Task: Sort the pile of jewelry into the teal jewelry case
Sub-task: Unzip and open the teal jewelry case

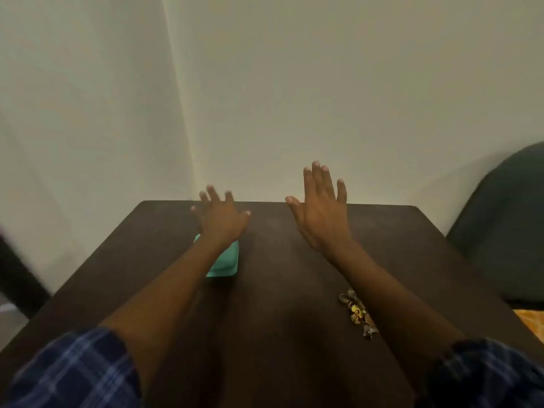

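Note:
A closed teal jewelry case (228,262) lies on the dark wooden table (279,275), left of centre, partly hidden under my left forearm. My left hand (220,219) hovers beyond the case near the table's far edge, fingers spread, holding nothing. My right hand (319,210) is raised over the far middle of the table, fingers extended and apart, empty. A small pile of gold and silver jewelry (357,313) rests on the table on the near right, just left of my right forearm and partly covered by it.
A pale wall rises directly behind the table. A dark upholstered chair (506,225) stands at the right. A dark post (17,275) leans at the far left. An orange patterned surface (532,322) shows at the right edge.

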Tool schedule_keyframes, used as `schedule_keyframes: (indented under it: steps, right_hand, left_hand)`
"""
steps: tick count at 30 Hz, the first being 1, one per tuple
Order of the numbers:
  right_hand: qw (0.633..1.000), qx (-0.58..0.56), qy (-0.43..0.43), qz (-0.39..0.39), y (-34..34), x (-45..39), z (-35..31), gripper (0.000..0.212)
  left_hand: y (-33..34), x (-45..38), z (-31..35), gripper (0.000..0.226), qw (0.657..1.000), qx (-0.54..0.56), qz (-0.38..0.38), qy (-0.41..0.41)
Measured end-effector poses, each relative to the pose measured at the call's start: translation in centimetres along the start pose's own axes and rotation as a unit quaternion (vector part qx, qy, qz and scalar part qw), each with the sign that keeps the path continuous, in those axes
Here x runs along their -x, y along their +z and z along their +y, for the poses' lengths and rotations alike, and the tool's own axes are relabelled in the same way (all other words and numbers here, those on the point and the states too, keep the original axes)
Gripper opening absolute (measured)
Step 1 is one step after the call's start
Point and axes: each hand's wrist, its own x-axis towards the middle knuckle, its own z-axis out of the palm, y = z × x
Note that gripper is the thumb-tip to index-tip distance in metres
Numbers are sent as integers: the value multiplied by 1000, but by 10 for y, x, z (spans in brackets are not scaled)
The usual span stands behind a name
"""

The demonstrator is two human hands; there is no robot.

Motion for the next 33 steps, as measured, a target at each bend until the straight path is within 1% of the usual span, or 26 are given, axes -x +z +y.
schedule_keyframes:
  steps: [1, 2, 4, 7, 10, 12, 14, 16, 17, 20, 23, 25, 27, 30, 32, 33]
  right_hand:
    - [1000, 7, 0, -12, 0, 10, 2, 77]
    - [1000, 11, -7, -20, -2, 17, 3, 77]
    - [999, 20, -14, -22, 0, 30, 12, 82]
    - [1000, 4, -5, -14, -3, 33, 21, 86]
    - [1000, -3, 0, -28, -6, 37, 25, 81]
    - [999, -16, 2, -46, -4, 42, 27, 80]
    - [997, -30, 3, -68, -1, 50, 27, 71]
    - [993, -50, 2, -107, 3, 60, 24, 60]
    - [990, -60, 3, -128, 5, 66, 22, 60]
    - [973, -86, 4, -216, 9, 87, 11, 64]
    - [945, -115, -22, -304, 18, 113, -2, 75]
    - [928, -159, -49, -333, 24, 133, -11, 80]
    - [925, -207, -46, -316, 29, 154, -19, 80]
    - [936, -256, -30, -239, 34, 185, -27, 78]
    - [946, -254, -55, -196, 35, 203, -28, 74]
    - [948, -251, -67, -186, 33, 208, -29, 71]
  left_hand:
    - [8, 9, -9, 77, 998, 4, -41, -48]
    - [13, 15, -16, 79, 994, 14, -72, -78]
    - [31, 24, -33, 83, 988, 27, -110, -109]
    - [37, 23, -35, 86, 984, 52, -115, -123]
    - [34, 19, -36, 82, 987, 26, -117, -107]
    - [34, 22, -38, 81, 991, 15, -115, -72]
    - [33, 28, -41, 82, 992, 14, -126, -21]
    - [30, 41, -42, 83, 988, 21, -146, 34]
    - [30, 48, -42, 85, 986, 25, -155, 65]
    - [24, 73, -40, 94, 972, 35, -165, 162]
    - [18, 98, -37, 87, 944, 39, -200, 259]
    - [15, 115, -34, 84, 922, 46, -224, 311]
    - [16, 130, -33, 82, 908, 47, -238, 342]
    - [22, 145, -39, 73, 896, 66, -237, 371]
    - [23, 152, -44, 60, 889, 124, -236, 373]
    - [24, 155, -45, 53, 887, 182, -238, 351]
